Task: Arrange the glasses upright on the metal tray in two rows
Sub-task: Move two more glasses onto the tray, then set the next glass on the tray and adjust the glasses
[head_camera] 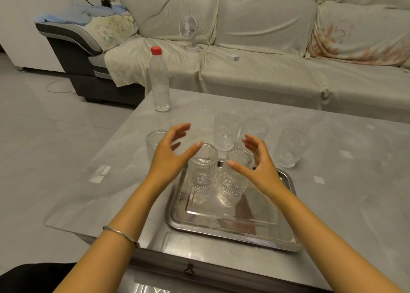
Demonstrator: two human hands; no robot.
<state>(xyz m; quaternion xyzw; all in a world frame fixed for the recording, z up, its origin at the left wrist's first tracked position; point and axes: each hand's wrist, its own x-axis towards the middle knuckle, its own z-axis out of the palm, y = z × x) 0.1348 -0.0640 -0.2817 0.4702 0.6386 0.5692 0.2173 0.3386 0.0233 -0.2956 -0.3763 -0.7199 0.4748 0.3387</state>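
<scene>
A shiny metal tray point(233, 228) lies on the grey table in front of me. Two ribbed clear glasses stand upright side by side at its far end, the left glass point(203, 170) and the right glass point(234, 181). Beyond the tray on the table stand two glasses close together point(226, 131) point(255, 129), one further right point(289, 147), and one at the left point(153, 140) partly hidden by my left hand. My left hand point(170, 152) hovers open left of the tray glasses. My right hand point(259, 164) hovers open to their right. Neither hand holds anything.
A clear plastic bottle point(159, 81) with a red cap stands at the table's far left corner. Behind the table runs a cloth-covered sofa point(266, 37) with a small white fan point(189, 31) on it. The table's near edge point(188, 261) is just below the tray.
</scene>
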